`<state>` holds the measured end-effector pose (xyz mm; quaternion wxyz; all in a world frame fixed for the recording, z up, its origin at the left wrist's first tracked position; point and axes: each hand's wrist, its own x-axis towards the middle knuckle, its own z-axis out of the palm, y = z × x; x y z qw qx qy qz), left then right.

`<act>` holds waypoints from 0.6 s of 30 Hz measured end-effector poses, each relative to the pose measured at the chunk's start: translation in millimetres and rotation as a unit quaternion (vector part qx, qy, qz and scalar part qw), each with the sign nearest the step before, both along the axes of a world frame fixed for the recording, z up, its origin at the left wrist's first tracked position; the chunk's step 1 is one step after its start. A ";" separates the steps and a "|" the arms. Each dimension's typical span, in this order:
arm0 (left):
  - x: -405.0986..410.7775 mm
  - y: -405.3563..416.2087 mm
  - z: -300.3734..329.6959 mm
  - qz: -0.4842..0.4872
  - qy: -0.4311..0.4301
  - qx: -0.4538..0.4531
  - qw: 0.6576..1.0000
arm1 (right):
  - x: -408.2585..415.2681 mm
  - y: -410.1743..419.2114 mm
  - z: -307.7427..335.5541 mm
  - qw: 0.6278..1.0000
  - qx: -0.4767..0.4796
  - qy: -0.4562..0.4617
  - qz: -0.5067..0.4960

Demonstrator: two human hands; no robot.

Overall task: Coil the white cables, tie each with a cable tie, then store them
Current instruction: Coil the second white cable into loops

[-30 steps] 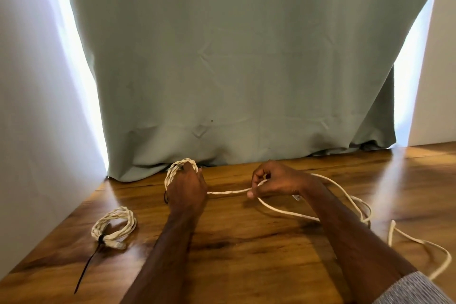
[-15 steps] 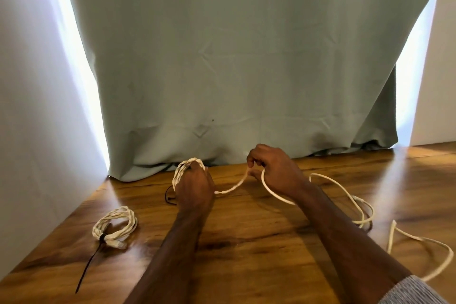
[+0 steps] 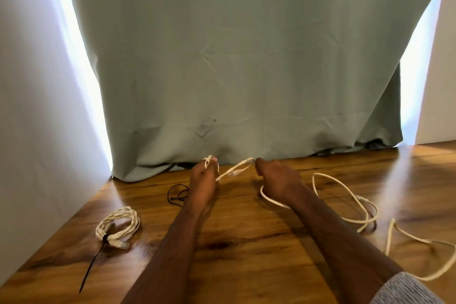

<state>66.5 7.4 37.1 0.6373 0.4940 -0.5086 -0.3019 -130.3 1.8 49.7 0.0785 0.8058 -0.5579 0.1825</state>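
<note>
Holding: left hand (image 3: 204, 180) grips cable turns; right hand (image 3: 277, 177) pinches the white cable (image 3: 237, 169).
Room: bare desk (image 3: 246, 254) at 6 o'clock; curtain (image 3: 234, 69) at 12.
Change: right hand moved up, closer to the left.

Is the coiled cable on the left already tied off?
Yes, the coiled cable lying left of the left hand has a black cable tie cinched around it, tail trailing across the table.

The left hand (image 3: 203, 180) hides most of the white cable coil (image 3: 209, 161); the loose white cable (image 3: 345, 195) passes behind the right forearm.
</note>
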 end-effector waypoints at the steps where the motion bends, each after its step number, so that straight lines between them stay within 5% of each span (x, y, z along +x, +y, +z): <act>1: -1.6 -0.8 -1.5 -0.039 0.067 0.024 0.997 | -0.2 0.5 -2.1 1.000 0.018 -0.008 0.019; 6: -5.7 -5.6 -4.2 -0.149 0.228 0.088 0.958 | -4.7 0.5 1.9 0.986 0.107 -0.086 0.089; 9: -10.4 -3.1 -3.6 -0.197 0.279 0.100 0.934 | -1.7 7.0 7.2 0.968 -0.065 -0.212 0.117; 11: -12.5 -1.0 -2.9 -0.245 0.303 0.109 0.915 | 1.2 8.3 8.4 0.947 -0.214 -0.209 0.115; 13: -12.6 2.3 -1.6 -0.295 0.299 0.117 0.900 | 5.4 7.3 7.1 0.941 -0.263 -0.164 0.135; 18: -12.8 7.6 -3.3 -0.373 0.247 0.143 0.883 | 11.7 2.7 0.6 0.938 -0.153 -0.155 0.271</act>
